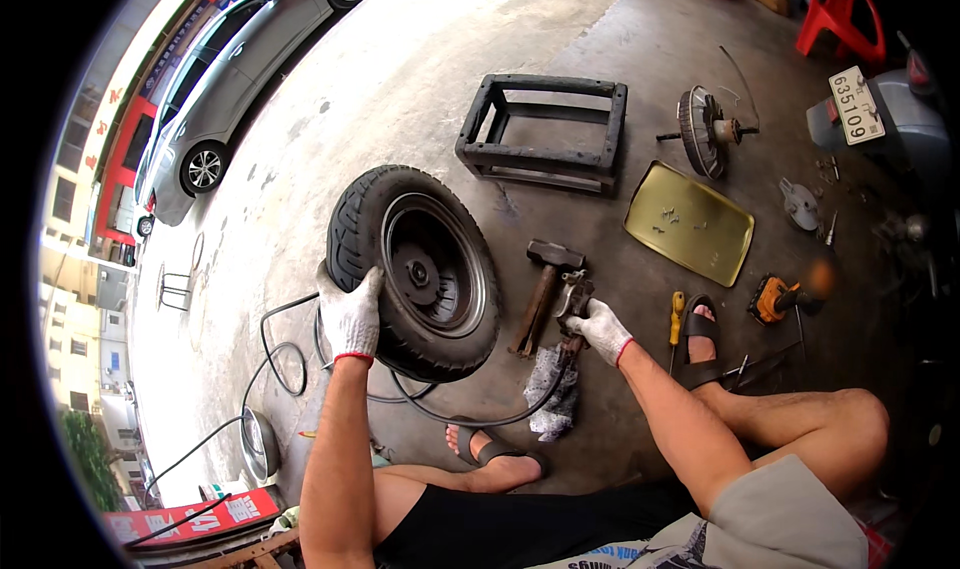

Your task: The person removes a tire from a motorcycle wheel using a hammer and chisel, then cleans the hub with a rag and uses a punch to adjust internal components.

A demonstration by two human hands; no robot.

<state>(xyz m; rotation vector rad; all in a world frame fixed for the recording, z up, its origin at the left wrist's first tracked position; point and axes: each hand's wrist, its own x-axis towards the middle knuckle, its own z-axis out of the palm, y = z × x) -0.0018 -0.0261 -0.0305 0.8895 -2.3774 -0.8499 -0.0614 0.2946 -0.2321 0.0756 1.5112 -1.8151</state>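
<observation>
The left grip (350,314) holds a tilted wheel (419,272).

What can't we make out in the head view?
All in the head view:
Wheel, far face: hidden by its near side.
Metal tool, grip: mostly covered by the right hand.
Grey plated vehicle, right side: cut off by the dark picture rim.
Bits on the gold tray: too small to identify.
</observation>
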